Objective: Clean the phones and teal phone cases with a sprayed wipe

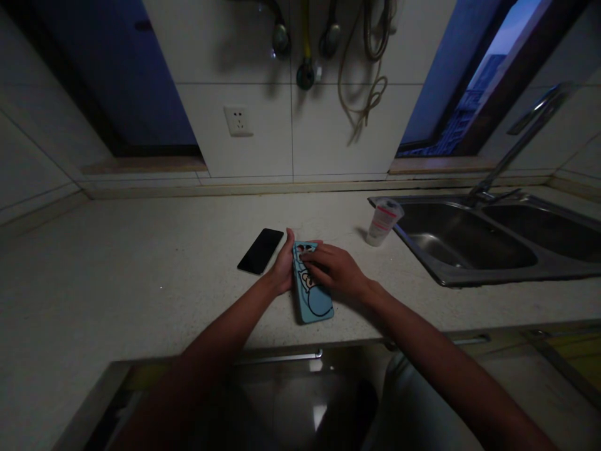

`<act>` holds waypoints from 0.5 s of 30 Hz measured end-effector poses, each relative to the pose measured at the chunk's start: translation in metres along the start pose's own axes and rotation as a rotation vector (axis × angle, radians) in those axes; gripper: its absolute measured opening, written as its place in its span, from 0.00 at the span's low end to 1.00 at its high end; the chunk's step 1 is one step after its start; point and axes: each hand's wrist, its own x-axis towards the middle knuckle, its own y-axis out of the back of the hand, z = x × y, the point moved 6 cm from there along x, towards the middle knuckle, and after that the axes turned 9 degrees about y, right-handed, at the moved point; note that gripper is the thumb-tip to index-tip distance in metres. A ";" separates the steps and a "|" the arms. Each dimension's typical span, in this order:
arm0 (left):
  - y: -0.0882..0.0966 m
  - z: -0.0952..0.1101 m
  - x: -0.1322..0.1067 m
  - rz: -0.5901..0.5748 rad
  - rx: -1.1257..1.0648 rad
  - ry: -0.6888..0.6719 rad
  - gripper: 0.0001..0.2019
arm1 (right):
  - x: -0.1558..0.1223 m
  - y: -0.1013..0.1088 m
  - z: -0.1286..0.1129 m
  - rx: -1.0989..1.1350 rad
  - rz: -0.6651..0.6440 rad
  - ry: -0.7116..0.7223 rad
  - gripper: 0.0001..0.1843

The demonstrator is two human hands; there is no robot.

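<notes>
**Phone case held on edge near the counter's front lip**

Light-blue, soft-looking phone case with a cartoon figure printed on it was held between both hands on the pale speckled stone countertop, tilted up on its long left edge and not far from the counter's front edge. A slip could be judged the main risk: the case was propped rather than laid flat, so uneven pressure from either side might have let it twist free and slide toward the front edge. A second risk lay just to the left, where a black, glossy, flat smartphone was lying face up close beside the left hand; a sideways push could have knocked or scratched it.

The left hand's fingers were curled against the case's left edge, the thumb raised near its top corner. The right hand was laid over the printed face, fingers bent and closed down onto its upper part. How firmly either grip was pressed could not be told in the dim light.

Further right, a small translucent plastic cup with a red-and-white label was seen standing beside the rim of the stainless-steel double sink, well apart from the hands.
</notes>
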 end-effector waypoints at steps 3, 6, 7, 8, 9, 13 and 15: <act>0.001 0.000 0.001 -0.016 0.000 -0.008 0.38 | 0.000 0.004 0.001 -0.020 0.021 -0.038 0.10; -0.002 0.000 0.000 -0.027 -0.012 -0.015 0.38 | -0.001 0.011 0.004 -0.064 0.080 -0.100 0.08; -0.003 0.000 0.000 -0.031 -0.016 -0.016 0.38 | -0.001 0.015 0.005 -0.084 0.114 -0.126 0.08; -0.005 0.000 -0.001 -0.037 -0.021 -0.015 0.37 | -0.001 0.018 0.007 -0.101 0.155 -0.151 0.07; -0.007 0.000 -0.002 -0.044 -0.025 -0.013 0.37 | -0.001 0.022 0.008 -0.115 0.199 -0.173 0.06; -0.009 -0.001 -0.003 -0.059 -0.023 -0.001 0.36 | -0.001 0.030 0.011 -0.123 0.311 -0.217 0.05; -0.008 0.000 -0.002 -0.056 -0.021 -0.008 0.36 | -0.001 0.029 0.012 -0.101 0.309 -0.219 0.04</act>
